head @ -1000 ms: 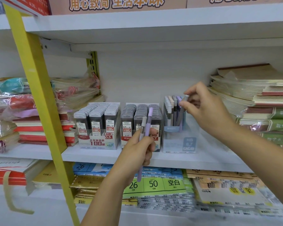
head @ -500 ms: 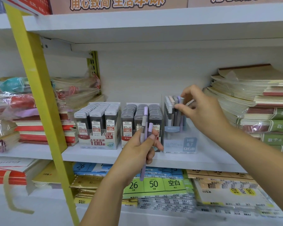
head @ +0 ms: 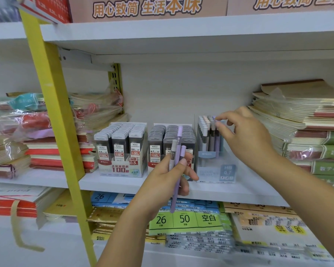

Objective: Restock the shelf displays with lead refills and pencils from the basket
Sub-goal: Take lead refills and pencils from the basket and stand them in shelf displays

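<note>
- Pencil display box (head: 216, 171): clear, marked HB 0.7, centre of frame on the middle shelf (head: 112, 183). Pencils stand upright inside. Its right wall is hard to make out.
- Right hand (head: 245, 135), centre right: thumb and forefinger pinch the top of a lilac pencil (head: 217, 143) at the box's right end, hiding the cap.
- Left hand (head: 167, 178), lower centre: fingers (head: 182, 162) curled round three held pencils (head: 179, 143), two lilac, one pale grey.
- 0.7 lead refill box (head: 162, 140): label partly covered by that hand.
- 0.5 lead refill box (head: 121, 151): just beside, left.
- Notebook stacks (head: 307, 122): cut off at the right edge.
</note>
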`<state>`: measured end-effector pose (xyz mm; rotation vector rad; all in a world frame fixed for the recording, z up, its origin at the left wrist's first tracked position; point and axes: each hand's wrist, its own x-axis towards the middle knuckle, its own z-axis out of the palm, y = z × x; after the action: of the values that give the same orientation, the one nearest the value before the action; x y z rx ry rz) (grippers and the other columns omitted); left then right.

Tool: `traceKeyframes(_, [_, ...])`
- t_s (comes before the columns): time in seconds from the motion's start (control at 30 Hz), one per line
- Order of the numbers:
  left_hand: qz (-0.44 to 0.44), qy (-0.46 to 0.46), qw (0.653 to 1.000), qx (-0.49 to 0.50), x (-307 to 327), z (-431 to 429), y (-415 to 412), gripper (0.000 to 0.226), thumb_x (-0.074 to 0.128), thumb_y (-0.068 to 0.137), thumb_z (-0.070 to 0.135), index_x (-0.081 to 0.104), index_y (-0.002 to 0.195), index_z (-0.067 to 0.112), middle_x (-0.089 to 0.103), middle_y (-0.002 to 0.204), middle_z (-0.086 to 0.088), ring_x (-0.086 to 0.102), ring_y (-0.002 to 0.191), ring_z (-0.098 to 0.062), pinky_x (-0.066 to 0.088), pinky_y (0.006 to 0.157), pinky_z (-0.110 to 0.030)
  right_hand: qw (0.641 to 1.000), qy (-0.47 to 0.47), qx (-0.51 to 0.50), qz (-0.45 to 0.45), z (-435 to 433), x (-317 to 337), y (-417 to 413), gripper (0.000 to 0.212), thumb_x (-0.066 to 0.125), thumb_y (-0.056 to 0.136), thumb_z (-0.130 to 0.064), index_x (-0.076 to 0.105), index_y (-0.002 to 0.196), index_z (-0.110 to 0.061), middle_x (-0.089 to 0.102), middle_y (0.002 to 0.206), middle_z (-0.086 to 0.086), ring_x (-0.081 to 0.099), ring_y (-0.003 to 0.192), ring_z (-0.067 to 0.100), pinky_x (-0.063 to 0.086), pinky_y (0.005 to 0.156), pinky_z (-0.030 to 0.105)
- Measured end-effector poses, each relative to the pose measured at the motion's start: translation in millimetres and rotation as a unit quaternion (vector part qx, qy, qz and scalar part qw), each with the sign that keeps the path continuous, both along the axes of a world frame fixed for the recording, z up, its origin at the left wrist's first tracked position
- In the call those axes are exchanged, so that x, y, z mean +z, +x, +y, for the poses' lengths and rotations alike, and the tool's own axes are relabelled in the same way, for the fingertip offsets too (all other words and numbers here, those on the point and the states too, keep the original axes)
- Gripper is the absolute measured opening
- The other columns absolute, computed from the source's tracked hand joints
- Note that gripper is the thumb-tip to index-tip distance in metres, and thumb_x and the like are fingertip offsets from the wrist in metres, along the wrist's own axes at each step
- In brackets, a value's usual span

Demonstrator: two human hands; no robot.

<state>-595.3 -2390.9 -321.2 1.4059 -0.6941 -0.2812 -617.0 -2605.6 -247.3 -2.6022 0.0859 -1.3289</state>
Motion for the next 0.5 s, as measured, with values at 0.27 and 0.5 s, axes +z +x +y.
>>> traceKeyframes(0.27, [-0.013, -0.007, 0.999, -0.046, 6, -1, -10, 0.022, 0.046, 0.103, 0.035, 0.064, 0.116, 0.034, 0.074, 0.089, -0.003, 0.057, 0.058, -0.013, 0.057, 0.066, -0.027, 0.949, 0.160, 0.237, 0.135, 41, 2, -32, 0.016, 0.066, 0.086, -0.036, 0.072, 0.099, -0.030, 0.063, 0.094, -0.011, 0.056, 0.083, 0.000, 0.041, 0.069, 0.008])
traceKeyframes(0.5, [-0.003, 0.004, 0.999, -0.052, 7, -2, -12, 0.026, 0.047, 0.103, 0.034, 0.059, 0.123, 0.022, 0.077, 0.098, -0.004, 0.063, 0.064, -0.010, 0.056, 0.063, -0.023, 0.890, 0.337, 0.295, 0.083, 41, 1, -33, 0.006, 0.063, 0.091, -0.019, 0.070, 0.092, -0.018, 0.073, 0.084, -0.004, 0.067, 0.077, 0.003, 0.051, 0.067, 0.015])
